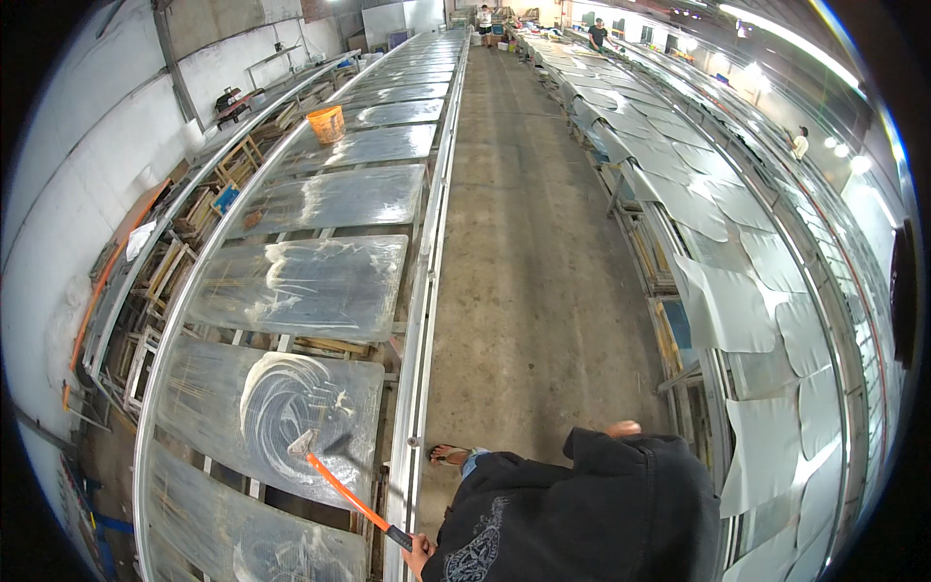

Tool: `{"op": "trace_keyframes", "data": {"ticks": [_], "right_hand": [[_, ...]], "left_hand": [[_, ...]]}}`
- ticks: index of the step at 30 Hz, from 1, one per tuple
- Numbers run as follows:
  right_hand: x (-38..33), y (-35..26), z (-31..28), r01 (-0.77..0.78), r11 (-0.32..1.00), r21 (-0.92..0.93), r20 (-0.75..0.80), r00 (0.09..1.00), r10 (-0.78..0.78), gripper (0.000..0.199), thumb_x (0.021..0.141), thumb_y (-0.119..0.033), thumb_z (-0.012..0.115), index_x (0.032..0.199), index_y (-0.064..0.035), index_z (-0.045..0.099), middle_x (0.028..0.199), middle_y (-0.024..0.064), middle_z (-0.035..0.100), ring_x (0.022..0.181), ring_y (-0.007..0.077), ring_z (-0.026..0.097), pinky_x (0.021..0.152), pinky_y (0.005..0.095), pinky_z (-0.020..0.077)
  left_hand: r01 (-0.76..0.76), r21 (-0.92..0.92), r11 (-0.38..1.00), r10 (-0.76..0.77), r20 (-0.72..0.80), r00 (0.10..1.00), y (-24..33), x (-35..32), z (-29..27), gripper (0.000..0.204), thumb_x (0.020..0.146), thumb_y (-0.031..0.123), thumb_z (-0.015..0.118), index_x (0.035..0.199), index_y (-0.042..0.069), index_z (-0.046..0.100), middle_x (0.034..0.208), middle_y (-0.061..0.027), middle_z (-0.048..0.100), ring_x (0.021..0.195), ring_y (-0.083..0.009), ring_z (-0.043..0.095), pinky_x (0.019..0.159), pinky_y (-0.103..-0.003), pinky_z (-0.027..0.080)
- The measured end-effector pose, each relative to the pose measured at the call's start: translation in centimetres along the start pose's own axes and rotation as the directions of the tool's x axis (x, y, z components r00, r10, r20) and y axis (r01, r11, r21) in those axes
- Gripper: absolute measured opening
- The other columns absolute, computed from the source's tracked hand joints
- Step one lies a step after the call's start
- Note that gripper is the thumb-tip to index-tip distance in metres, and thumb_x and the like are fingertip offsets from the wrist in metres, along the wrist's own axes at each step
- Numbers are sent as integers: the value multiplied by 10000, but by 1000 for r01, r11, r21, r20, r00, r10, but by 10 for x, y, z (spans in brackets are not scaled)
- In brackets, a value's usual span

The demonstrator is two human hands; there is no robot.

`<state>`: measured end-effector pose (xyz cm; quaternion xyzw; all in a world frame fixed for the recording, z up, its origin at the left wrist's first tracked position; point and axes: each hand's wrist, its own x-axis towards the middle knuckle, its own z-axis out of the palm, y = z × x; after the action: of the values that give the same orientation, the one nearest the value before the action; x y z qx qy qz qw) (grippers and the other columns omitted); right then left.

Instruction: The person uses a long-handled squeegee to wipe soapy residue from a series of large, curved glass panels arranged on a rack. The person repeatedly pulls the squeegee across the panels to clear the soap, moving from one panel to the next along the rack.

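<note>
At the lower edge, my left hand (pixel 419 555) is closed round the black grip of a long orange-handled tool (pixel 341 490). A small flat head at its far end rests on a clear, glass-like sheet (pixel 204 398). Round the head, a whitish paste (pixel 260 383) lies spread in swirling streaks. My dark top hides the forearm. A small patch of bare skin shows past the far edge of the top; whether it is my right hand or a foot, I cannot tell, and no fingers can be made out.
Similar sheets run along the left rack, with an orange bucket (pixel 327 124) standing farther up. A metal rail (pixel 424 339) edges the concrete aisle (pixel 533 242). Pale flexible sheets (pixel 722 306) drape over the right rack. Several people are in the distance, one in dark clothing (pixel 597 37).
</note>
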<state>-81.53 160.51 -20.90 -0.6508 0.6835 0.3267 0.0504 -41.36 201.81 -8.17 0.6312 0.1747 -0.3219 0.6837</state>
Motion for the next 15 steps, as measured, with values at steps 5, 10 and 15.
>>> {"op": "trace_keyframes", "data": {"ticks": [5,10,15], "right_hand": [[-12,19,26,-39,999,14,-37,999,40,318,1001,-311,552,1218,-177,741,1311,88,613,1248,274,526,953,496,413],[-37,-93,-53,641,740,205,-502,718,-482,422,917,-216,649,1299,-41,605,1312,196,577,1266,399,512,1060,501,413],[-156,-275,-194,998,47,41,-773,61,-631,482,900,-126,661,1360,-29,554,1344,214,582,1288,405,514,1106,485,404]], "left_hand": [[-9,41,999,7,46,999,10,-6,-12,189,911,104,654,906,90,466,572,-10,397,397,-136,387,369,-313,340],[-6,-4,1000,6,133,991,33,-40,-10,227,950,161,692,913,103,476,606,24,434,417,-84,397,354,-297,331],[33,13,999,-33,-2,999,42,-80,-17,263,980,263,680,900,90,498,634,16,475,451,-82,432,392,-279,359]]}}
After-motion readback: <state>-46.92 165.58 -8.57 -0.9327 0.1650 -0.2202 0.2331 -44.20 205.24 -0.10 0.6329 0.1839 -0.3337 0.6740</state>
